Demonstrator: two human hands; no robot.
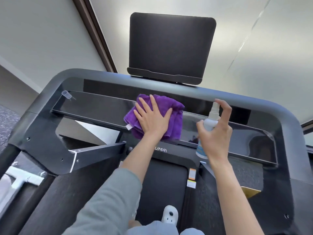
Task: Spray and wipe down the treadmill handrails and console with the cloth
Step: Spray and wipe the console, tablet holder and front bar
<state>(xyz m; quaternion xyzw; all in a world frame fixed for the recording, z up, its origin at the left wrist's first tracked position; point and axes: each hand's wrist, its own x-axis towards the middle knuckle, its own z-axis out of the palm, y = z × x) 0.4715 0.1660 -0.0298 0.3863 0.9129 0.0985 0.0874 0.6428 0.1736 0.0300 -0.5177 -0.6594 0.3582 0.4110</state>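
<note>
Spray bottle [210,123] label behind right hand [216,133]; cloth [171,114] middle under left hand [152,118]

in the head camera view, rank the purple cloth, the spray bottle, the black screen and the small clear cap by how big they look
1. black screen
2. purple cloth, partly covered by the left hand
3. spray bottle, partly hidden in the right hand
4. clear cap

From my feed, the left arm wears a grey-green sleeve [108,199] pushed up past the wrist — the right forearm [235,197] is bare. Below, pale blue trousers [152,228], possibly jeans, and one white clog-style shoe [169,216] with dark holes.
</note>
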